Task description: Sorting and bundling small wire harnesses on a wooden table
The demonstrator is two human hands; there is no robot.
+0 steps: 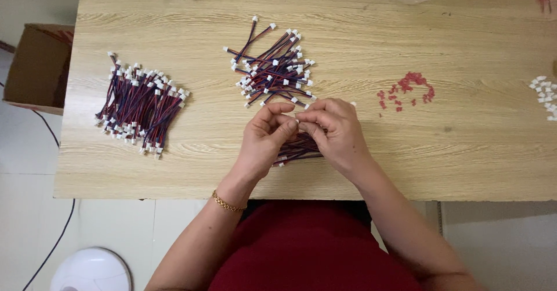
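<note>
Pinching one white connector at the table's near edge.
Left hand and right hand meet fingertip to fingertip on a small white connector; its wire bundle trails beneath both palms, long axis left-right. Loose harness pile lies just beyond; wooden table bare rightward.
</note>
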